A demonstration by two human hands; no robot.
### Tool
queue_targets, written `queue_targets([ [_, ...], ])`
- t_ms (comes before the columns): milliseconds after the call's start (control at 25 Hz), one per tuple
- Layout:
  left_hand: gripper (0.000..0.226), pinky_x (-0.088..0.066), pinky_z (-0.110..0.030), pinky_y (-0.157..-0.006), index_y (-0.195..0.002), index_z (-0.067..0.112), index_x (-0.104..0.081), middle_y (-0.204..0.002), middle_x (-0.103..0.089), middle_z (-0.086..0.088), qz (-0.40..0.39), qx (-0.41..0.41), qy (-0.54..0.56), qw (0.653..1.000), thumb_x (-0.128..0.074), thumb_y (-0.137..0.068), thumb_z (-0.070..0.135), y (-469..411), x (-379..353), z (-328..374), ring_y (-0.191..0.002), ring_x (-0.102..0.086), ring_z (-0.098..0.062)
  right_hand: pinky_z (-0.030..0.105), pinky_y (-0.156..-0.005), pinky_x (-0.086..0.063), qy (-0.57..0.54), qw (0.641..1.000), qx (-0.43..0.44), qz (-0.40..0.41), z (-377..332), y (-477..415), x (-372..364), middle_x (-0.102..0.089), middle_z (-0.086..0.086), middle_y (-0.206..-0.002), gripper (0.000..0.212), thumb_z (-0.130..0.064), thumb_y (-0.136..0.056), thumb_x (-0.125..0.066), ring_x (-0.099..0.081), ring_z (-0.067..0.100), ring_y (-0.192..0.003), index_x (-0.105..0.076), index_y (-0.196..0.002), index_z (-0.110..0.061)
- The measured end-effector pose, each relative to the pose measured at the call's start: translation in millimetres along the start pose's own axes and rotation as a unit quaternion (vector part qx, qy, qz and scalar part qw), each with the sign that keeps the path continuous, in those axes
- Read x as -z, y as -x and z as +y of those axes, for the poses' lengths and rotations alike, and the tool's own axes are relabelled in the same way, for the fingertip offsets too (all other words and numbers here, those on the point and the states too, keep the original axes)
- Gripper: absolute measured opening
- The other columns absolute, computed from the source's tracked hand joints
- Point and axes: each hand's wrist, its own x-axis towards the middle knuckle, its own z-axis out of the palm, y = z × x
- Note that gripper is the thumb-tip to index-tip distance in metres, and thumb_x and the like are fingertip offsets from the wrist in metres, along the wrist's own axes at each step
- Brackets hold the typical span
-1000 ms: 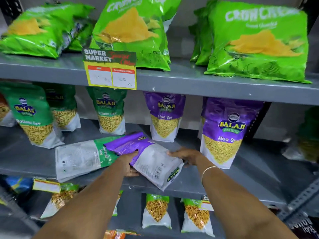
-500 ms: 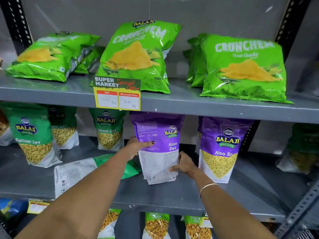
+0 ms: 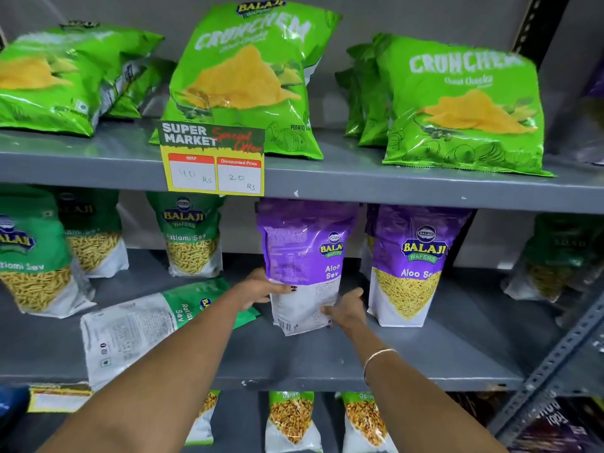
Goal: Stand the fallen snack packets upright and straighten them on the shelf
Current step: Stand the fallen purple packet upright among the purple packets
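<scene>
My left hand (image 3: 261, 287) and right hand (image 3: 346, 308) grip the purple Aloo Sev packet (image 3: 304, 263), just raised upright; green Ratlami Sev packet (image 3: 157, 322) still lies fallen.

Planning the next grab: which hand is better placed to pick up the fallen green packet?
Left. The left hand is right beside the fallen green packet; the right hand is beyond the purple packet.

Lighting pretty even from where I sit, bright on top shelf, glare on shiny green chip bags (image 3: 243, 80). Middle shelf (image 3: 408, 361) dimmer, shaded under shelf above. Wide-angle bends shelf lines at edges. Far-right packets blurry, dark; centre sharp enough.
</scene>
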Motion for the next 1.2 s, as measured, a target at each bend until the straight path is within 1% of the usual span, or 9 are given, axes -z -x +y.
queue_targets([
  [200,0.041,-0.036,-0.029,-0.093,-0.113,0.031,-0.045,-0.099,-0.066,0.006,-0.183,0.111,-0.043,0.976,-0.055,-0.087,0.0,4.7,15.5,1.2,-0.105,-0.051,-0.011,0.02,-0.046,-0.037,-0.055,0.989,0.015,-0.134,-0.8,-1.7,1.7,-0.055,0.004,-0.087,0.029,0.006,-0.072,-0.06,-0.046,0.013,-0.061,-0.048,-0.08,-0.019],
  [280,0.039,-0.026,-0.035,-0.108,-0.114,0.026,-0.05,-0.128,-0.052,-0.003,-0.148,0.104,-0.058,0.982,-0.062,-0.083,0.006,-2.8,19.1,-4.6,-0.131,-0.038,-0.015,0.017,-0.056,-0.042,-0.074,0.968,0.034,-0.238,3.4,-1.5,9.0,-0.054,-0.002,-0.102,0.05,0.004,-0.069,-0.07,-0.052,0.011,-0.085,-0.048,-0.108,-0.019],
  [400,0.02,-0.03,-0.035,-0.103,-0.091,0.02,-0.054,-0.126,-0.053,-0.007,0.005,0.05,-0.037,0.998,-0.068,-0.08,0.011,-17.1,11.6,-12.4,-0.132,-0.04,-0.02,0.017,-0.088,-0.047,-0.074,0.934,0.053,-0.345,7.5,-5.5,4.4,-0.056,-0.008,-0.123,0.087,-0.011,-0.061,-0.084,-0.054,0.006,-0.114,-0.036,-0.133,-0.022],
  [560,0.088,-0.033,-0.032,-0.106,-0.141,0.008,-0.025,-0.143,-0.043,-0.009,0.069,-0.013,-0.046,0.996,-0.078,-0.071,0.013,-29.7,-6.3,-16.3,-0.134,-0.04,-0.024,0.037,-0.103,-0.046,-0.071,0.961,0.075,-0.256,7.3,-0.3,-17.7,-0.055,0.0,-0.125,0.101,-0.032,-0.043,-0.093,-0.053,0.017,-0.122,-0.035,-0.125,-0.018],
  [680,0.089,-0.032,-0.033,-0.108,-0.141,0.006,-0.023,-0.144,-0.042,-0.009,0.055,-0.009,-0.05,0.997,-0.077,-0.071,0.015,-35.6,-8.3,-16.4,-0.134,-0.04,-0.024,0.027,-0.089,-0.049,-0.103,0.964,0.084,-0.23,6.7,1.4,-7.2,-0.052,-0.001,-0.108,0.074,-0.007,-0.064,-0.082,-0.053,0.017,-0.11,-0.025,-0.11,-0.007],
  [800,0.101,-0.031,-0.034,-0.112,-0.145,0.006,-0.014,-0.148,-0.038,-0.011,0.065,-0.006,-0.036,0.997,-0.079,-0.069,0.02,-36.7,-3.3,-14.7,-0.136,-0.037,-0.025,0.034,-0.095,-0.05,-0.104,0.963,0.131,-0.213,12.9,-11.3,8.7,-0.062,0.012,-0.119,0.08,-0.015,-0.054,-0.085,-0.06,0.022,-0.11,-0.043,-0.121,-0.001],
  [920,0.077,-0.041,-0.029,-0.101,-0.138,0.003,-0.033,-0.129,-0.054,-0.01,0.06,-0.008,-0.056,0.997,-0.075,-0.074,0.017,-29.2,-1.3,-12.8,-0.121,-0.05,-0.023,0.007,-0.063,-0.048,-0.082,0.975,0.14,-0.151,15.2,-27.3,22.9,-0.062,0.0,-0.077,0.034,0.005,-0.064,-0.078,-0.06,0.003,-0.067,-0.06,-0.088,-0.012],
  [1000,0.045,-0.045,-0.024,-0.079,-0.118,0.003,-0.053,-0.105,-0.059,-0.007,0.08,-0.015,-0.052,0.995,-0.071,-0.077,0.009,-27.3,-1.4,-13.7,-0.108,-0.055,-0.02,0.008,-0.044,-0.042,-0.095,0.98,0.119,-0.126,12.7,-33.8,29.1,-0.049,-0.006,-0.062,0.037,0.008,-0.067,-0.075,-0.048,0.006,-0.057,-0.051,-0.069,-0.021],
  [1200,0.032,-0.051,-0.043,-0.096,-0.08,0.015,-0.057,-0.103,-0.071,-0.013,0.141,-0.023,-0.016,0.99,-0.083,-0.06,0.019,-34.8,-2.0,-29.8,-0.104,-0.064,-0.028,0.008,-0.064,-0.05,-0.122,0.969,0.122,-0.176,13.4,-38.2,22.8,-0.066,0.001,-0.095,0.048,0.003,-0.065,-0.078,-0.065,0.005,-0.081,-0.056,-0.107,-0.005],
])
